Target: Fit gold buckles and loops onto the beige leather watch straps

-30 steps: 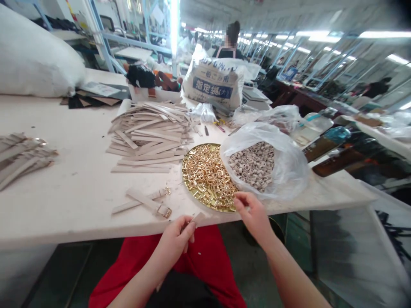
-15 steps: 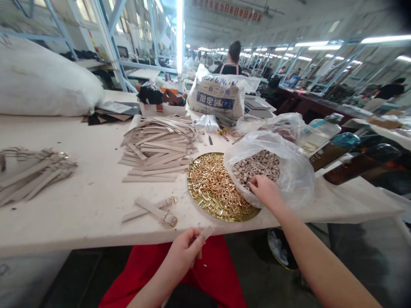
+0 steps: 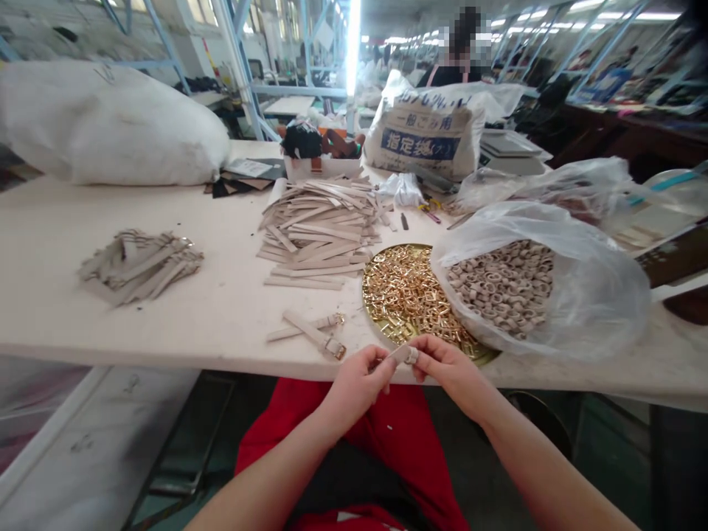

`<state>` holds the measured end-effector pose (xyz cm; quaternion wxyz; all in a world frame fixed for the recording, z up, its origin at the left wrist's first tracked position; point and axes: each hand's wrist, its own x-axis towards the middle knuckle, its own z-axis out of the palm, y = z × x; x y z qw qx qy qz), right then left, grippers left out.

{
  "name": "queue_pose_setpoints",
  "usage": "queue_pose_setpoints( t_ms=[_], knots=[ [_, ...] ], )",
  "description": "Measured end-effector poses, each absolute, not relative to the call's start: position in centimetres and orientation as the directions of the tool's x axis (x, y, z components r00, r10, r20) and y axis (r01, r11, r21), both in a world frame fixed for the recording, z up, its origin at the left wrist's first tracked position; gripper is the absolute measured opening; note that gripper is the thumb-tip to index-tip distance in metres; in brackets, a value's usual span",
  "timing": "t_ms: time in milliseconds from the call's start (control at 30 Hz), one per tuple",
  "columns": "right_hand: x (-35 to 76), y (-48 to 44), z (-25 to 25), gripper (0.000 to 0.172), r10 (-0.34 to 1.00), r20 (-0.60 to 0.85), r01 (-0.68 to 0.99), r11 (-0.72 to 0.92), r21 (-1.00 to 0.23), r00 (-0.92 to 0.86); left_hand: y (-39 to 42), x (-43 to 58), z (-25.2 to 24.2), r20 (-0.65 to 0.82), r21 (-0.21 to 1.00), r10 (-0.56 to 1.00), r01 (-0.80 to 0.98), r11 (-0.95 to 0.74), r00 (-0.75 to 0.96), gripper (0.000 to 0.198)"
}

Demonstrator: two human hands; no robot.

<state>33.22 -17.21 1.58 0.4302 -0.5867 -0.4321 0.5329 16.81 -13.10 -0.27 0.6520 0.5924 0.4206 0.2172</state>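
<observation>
My left hand (image 3: 362, 380) pinches a short beige strap (image 3: 400, 354) over the table's front edge. Against the strap's end, my right hand (image 3: 442, 363) holds a small beige strap loop (image 3: 412, 355) between thumb and fingers. Whether the loop is around the strap or just touching it, I cannot tell. Just beyond my hands lies a round gold tray (image 3: 381, 324) heaped with gold buckles (image 3: 414, 287). A clear plastic bag (image 3: 597, 295) full of beige loops (image 3: 501, 284) overlaps its right side. Two buckled straps (image 3: 315, 335) lie crossed to the left of my hands.
A big pile of beige strips (image 3: 321, 228) lies mid-table, with a heap of buckled straps (image 3: 147, 265) to its left. White sacks (image 3: 138, 125) and a printed bag (image 3: 425, 133) stand at the back. A person (image 3: 462, 51) is beyond the table.
My right hand has come out of the bag of loops and moved left to my left hand, bringing a loop to the strap. The view has shifted right-to-left objects rightward.
</observation>
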Motion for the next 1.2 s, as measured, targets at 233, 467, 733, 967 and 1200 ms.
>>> queue_pose_setpoints(
  t_ms=[233, 467, 733, 967, 1200],
  knots=[
    [32.0, -17.9, -0.7, 0.033, 0.904, -0.418, -0.267, -0.383, -0.884, 0.089, -13.4, 15.5, -1.2, -0.238, 0.894, 0.819, 0.448, -0.025, 0.522, 0.024],
    [31.2, -18.9, -2.3, 0.032, 0.916, -0.372, -0.057, -0.368, -0.928, 0.146, -13.5, 15.6, -0.8, -0.263, 0.847, 0.763, 0.52, -0.11, 0.59, 0.025],
    [29.8, -19.3, -3.8, 0.028, 0.912, -0.36, -0.123, -0.341, -0.932, 0.195, -14.4, 15.3, -1.0, -0.232, 0.945, 0.77, 0.325, 0.034, 0.595, 0.024],
    [29.3, -20.2, -4.0, 0.04, 0.926, -0.345, -0.354, -0.273, -0.894, 0.156, -14.9, 14.8, -1.4, -0.285, 0.919, 0.81, 0.388, 0.078, 0.513, 0.024],
    [29.0, -21.2, -4.5, 0.029, 0.874, -0.478, -0.364, -0.475, -0.801, -0.088, -15.4, 14.1, -0.7, -0.288, 0.834, 0.826, 0.55, -0.032, 0.485, 0.023]
  ],
)
